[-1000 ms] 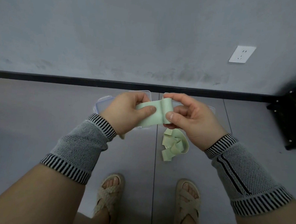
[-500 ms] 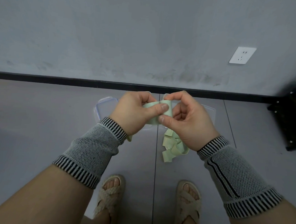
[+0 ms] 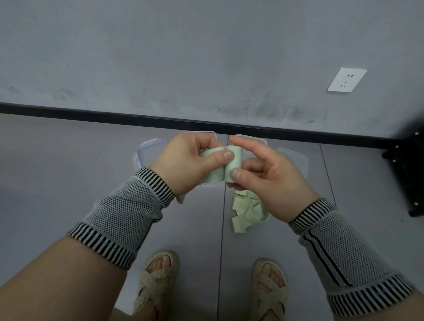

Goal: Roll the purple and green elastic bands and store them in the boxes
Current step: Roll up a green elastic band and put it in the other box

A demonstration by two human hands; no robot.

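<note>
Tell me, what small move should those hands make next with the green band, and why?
Probably one more turn of the roll. The right hand pinches a small started roll of the green band, and the left hand holds the flat stretch feeding it. A long loose tail hangs down in folds, so much is left to wind before anything can go into the clear boxes behind.

We see a light green band [image 3: 234,165], partly rolled up and held above the floor. Its loose end lies in a messy pile below. Clear boxes [image 3: 148,152] sit on the floor behind it.
</note>
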